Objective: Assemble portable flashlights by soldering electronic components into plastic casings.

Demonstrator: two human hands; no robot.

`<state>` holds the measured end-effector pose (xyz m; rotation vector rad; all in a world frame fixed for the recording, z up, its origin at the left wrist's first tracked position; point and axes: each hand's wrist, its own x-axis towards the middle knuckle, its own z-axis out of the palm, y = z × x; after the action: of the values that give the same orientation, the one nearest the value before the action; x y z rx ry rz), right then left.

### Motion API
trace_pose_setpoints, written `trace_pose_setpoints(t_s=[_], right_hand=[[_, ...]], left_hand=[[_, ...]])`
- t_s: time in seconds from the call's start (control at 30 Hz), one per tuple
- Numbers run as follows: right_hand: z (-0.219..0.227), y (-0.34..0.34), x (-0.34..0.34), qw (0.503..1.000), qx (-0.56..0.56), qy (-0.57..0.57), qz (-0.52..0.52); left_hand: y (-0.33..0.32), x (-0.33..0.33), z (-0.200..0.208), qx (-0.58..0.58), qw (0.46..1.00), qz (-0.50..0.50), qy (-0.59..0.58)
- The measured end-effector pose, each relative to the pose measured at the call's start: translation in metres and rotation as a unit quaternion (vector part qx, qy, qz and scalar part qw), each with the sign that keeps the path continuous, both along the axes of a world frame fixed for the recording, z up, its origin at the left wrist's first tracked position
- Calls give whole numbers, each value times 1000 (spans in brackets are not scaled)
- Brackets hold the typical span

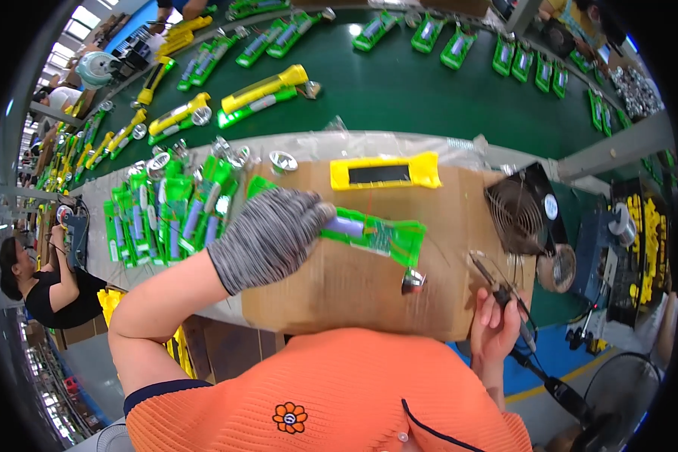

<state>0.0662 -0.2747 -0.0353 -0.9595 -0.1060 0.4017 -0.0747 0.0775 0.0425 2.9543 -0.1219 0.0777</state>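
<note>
Orange shirt [339,384]: ribbed knit fills the foreground at the near edge of the cardboard sheet [339,294], a flower patch [290,417] on its front.
Left hand [267,237]: in a grey striped glove, it closes firmly over the left part of a green casing, thumb and fingertips beside the battery.
Right hand [497,324]: bare, fingers curled nearly closed around a pen-shaped tool [503,292] by the cardboard sheet's right edge, its tip angled toward the far side.
Green casing [410,235]: over the middle of the cardboard sheet, long and open-faced, with a purple battery [345,226] and a circuit board [379,239]; whether it touches the sheet cannot be told.
Reflector cup [413,281]: shiny, just beside the casing's right end.
Handling: likely light, stiff and somewhat slick plastic, with delicate board and wiring — best held by the side walls near the battery, clear of the board and cup.
Yellow housing [384,181]: lies along the cardboard sheet's far edge, dark panel facing up.
Green pile [166,218]: similar casings heaped beyond the sheet's left edge.
Markings: a round pale label [551,206] sits on the black fan [516,211] near the far right corner — its print too small to read.
</note>
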Motion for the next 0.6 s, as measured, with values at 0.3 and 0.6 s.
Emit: trace_pose_setpoints(t_s=[0.3, 0.6], right_hand=[[11, -12, -15, 981, -14, -100, 163], [17, 10, -24, 984, -28, -31, 173]], left_hand=[[-66, 10, -18, -62, 994, 78, -52], [-77, 16, -49, -313, 944, 83, -66]])
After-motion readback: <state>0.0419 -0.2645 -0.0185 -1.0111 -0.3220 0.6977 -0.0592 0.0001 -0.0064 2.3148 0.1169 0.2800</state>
